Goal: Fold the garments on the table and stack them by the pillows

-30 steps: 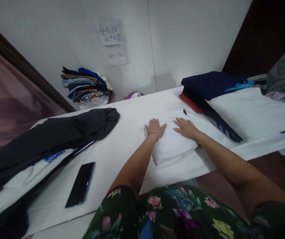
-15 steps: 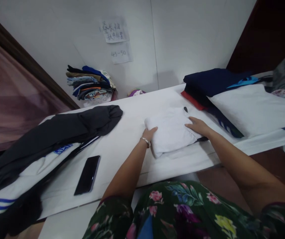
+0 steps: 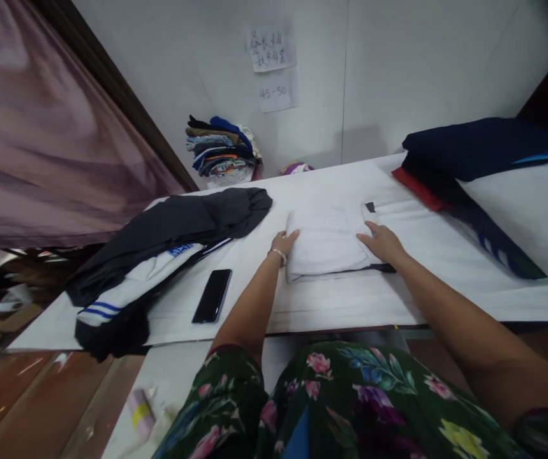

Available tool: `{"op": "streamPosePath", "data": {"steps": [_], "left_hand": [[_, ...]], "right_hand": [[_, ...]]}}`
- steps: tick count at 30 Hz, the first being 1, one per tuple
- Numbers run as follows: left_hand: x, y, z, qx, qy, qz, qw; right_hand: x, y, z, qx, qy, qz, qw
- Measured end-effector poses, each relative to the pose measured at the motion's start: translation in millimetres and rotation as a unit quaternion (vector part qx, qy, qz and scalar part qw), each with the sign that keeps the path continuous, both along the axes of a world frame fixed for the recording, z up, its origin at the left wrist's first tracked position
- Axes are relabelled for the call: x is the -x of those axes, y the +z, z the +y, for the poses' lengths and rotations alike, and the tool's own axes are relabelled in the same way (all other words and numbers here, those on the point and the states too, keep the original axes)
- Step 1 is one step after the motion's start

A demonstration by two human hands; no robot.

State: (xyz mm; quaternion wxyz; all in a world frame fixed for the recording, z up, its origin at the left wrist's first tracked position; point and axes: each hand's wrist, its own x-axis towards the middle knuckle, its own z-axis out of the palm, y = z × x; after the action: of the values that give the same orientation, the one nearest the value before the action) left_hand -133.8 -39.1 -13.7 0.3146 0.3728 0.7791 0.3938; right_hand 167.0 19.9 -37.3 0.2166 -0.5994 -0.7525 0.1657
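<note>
A folded white garment point(image 3: 326, 242) lies flat on the white-covered table, with dark pieces showing at its far right corner and near right edge. My left hand point(image 3: 283, 243), with a bracelet at the wrist, grips its left edge, thumb on top and the other fingers mostly hidden at the side. At the right edge my right hand point(image 3: 383, 243) holds the cloth, thumb and forefinger spread on top. Left of my left arm lies a black phone point(image 3: 212, 295).
Dark grey and white jackets point(image 3: 182, 229) lie along the table's left side. Navy, red and white clothes point(image 3: 465, 146) are piled at the right. A stack of folded clothes point(image 3: 223, 150) stands by the wall, under handwritten paper signs point(image 3: 274, 51). A pink curtain point(image 3: 53, 140) hangs at left.
The view has swung to the left, showing more floor and curtain. The white garment sits flatter and squarer to the table edge. Both hands stay at its sides.
</note>
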Motion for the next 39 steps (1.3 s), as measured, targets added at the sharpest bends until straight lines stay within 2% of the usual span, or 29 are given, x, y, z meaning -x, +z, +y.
{"op": "streamPosePath", "data": {"steps": [3,5,8,10,11,13,16,19,22,25,30,39], "left_hand": [[-3.2,-6.0,-21.6,-0.048,0.006,-0.024,0.999],[-4.4,-12.6,-46.6,-0.101,0.000,-0.050,0.994],[-9.0,-25.0,-89.7,-0.161,-0.053,-0.011,0.986],[-14.7,-30.7,-111.5,-0.178,-0.110,0.070,0.975],[-17.9,-31.8,-118.3,-0.181,-0.133,0.117,0.968],[-24.2,-30.4,-123.1,-0.176,-0.154,0.207,0.950],[-30.3,-22.6,-115.5,-0.145,-0.140,0.303,0.931],[-31.0,-14.7,-105.8,-0.085,-0.127,0.356,0.922],[-28.4,-10.9,-104.4,-0.015,-0.141,0.372,0.917],[-26.1,-10.4,-109.6,0.019,-0.157,0.372,0.915],[-23.4,-10.7,-118.0,0.025,-0.173,0.394,0.902],[-15.0,-4.3,-110.4,0.018,-0.261,0.456,0.851]], "right_hand": [[-11.2,0.7,-12.0,-0.032,-0.008,0.023,0.999],[-17.3,4.2,-28.5,-0.116,0.011,0.050,0.992],[-21.3,9.7,-58.4,-0.250,0.145,0.044,0.956],[-20.4,10.6,-73.8,-0.280,0.252,-0.011,0.926],[-19.2,10.0,-78.6,-0.283,0.284,-0.045,0.915],[-16.4,7.3,-81.8,-0.280,0.300,-0.105,0.906],[-14.1,2.5,-75.6,-0.266,0.285,-0.153,0.908],[-16.0,-1.0,-68.2,-0.252,0.294,-0.163,0.908],[-20.0,-3.9,-66.3,-0.236,0.300,-0.145,0.913],[-23.7,-5.9,-67.5,-0.212,0.302,-0.116,0.922],[-25.6,-8.9,-68.5,-0.208,0.305,-0.087,0.925],[-31.7,-12.7,-64.1,-0.256,0.322,-0.071,0.909]]}}
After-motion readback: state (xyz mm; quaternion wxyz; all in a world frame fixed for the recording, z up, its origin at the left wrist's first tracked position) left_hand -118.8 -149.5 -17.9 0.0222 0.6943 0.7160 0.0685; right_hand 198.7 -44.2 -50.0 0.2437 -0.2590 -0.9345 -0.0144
